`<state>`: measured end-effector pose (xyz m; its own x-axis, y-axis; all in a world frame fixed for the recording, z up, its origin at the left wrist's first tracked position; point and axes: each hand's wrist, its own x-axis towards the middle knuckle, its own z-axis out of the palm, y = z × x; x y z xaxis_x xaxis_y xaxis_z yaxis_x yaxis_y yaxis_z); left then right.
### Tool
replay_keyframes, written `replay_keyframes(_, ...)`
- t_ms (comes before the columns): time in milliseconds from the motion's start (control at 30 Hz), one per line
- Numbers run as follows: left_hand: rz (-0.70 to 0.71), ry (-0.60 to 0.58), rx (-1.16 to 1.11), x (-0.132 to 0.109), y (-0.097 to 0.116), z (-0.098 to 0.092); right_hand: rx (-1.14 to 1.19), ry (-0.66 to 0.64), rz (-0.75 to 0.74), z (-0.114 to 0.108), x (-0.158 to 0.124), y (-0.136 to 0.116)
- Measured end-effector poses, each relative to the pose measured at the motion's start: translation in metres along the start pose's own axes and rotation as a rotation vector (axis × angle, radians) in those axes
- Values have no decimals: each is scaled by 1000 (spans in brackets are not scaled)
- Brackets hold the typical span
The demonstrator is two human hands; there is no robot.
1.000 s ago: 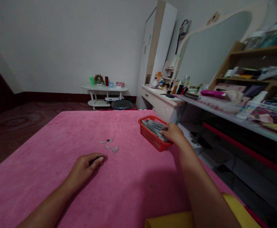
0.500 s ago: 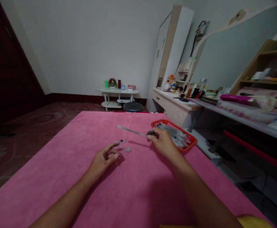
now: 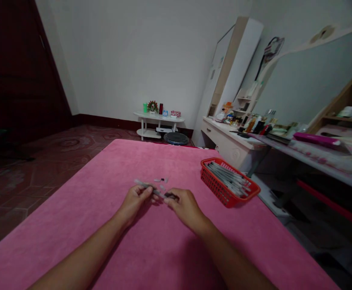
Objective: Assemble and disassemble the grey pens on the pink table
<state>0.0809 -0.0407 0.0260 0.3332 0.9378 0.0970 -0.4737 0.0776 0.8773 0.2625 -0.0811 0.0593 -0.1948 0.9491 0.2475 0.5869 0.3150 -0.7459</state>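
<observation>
Both my hands meet over the middle of a pink cloth-covered table (image 3: 73, 225). My right hand (image 3: 184, 206) grips the dark end of a thin grey pen (image 3: 148, 187). My left hand (image 3: 135, 199) pinches the same pen nearer its pale far end. Just beyond the hands lie a few small pale caps (image 3: 161, 180) on the cloth. To the right stands a red plastic basket (image 3: 221, 191) with several more grey pens (image 3: 228, 179) in it.
A white dressing desk (image 3: 227, 141) with bottles and a long cluttered shelf (image 3: 320, 157) run along the right side. A low white side table (image 3: 159, 121) stands by the far wall. A dark door is at the left.
My right hand left the basket with one pen and carried it left to the table's middle. My left hand rose and took hold of the pen too. The view swung left.
</observation>
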Motion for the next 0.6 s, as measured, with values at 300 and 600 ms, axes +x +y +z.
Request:
replay_keyframes(300,94,111,-11,1,3,-1,250,-347,169,-10,4,10)
replay_keyframes(600,3,76,120,-2,7,2,-13,-148,61,-30,1,-2)
